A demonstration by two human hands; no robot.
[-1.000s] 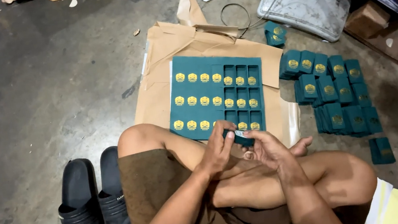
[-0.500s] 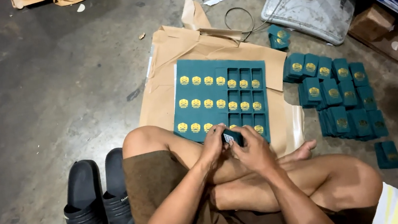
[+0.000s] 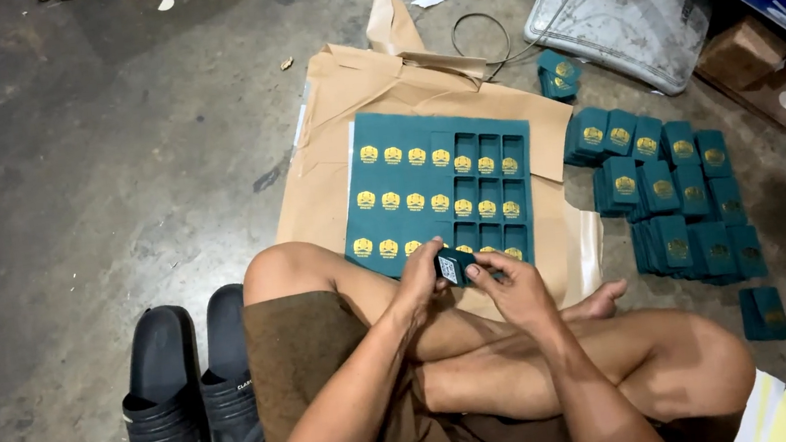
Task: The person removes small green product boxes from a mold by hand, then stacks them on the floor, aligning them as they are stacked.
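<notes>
The person sits cross-legged on the floor (image 3: 54, 143), both hands meeting over the near edge of a green tray (image 3: 439, 185). The left hand (image 3: 421, 283) and the right hand (image 3: 516, 286) together hold one small green box (image 3: 456, 266), the left grip closed on its left end, the right grip closed on its right end with fingertips pinching it. The box is just above the tray's near edge, over the person's shins.

The tray lies flat on a sheet of brown paper (image 3: 332, 129) spread on the floor. Its compartments stand in rows; those on the left are filled with boxes bearing gold emblems, some on the right are sunken and look open.

To the right of the tray, at the paper's right edge and on the bare floor, more green boxes stand in stacks (image 3: 669, 187). One loose box (image 3: 764, 313) lies near the right knee, and a few (image 3: 559, 74) sit apart beyond the far right corner of the paper, just beside a grey metal base (image 3: 618, 18).

A pair of black sandals (image 3: 188, 386) rests on the floor beside the left thigh. A loop of cord (image 3: 478, 36) lies beyond the paper's far edge.
</notes>
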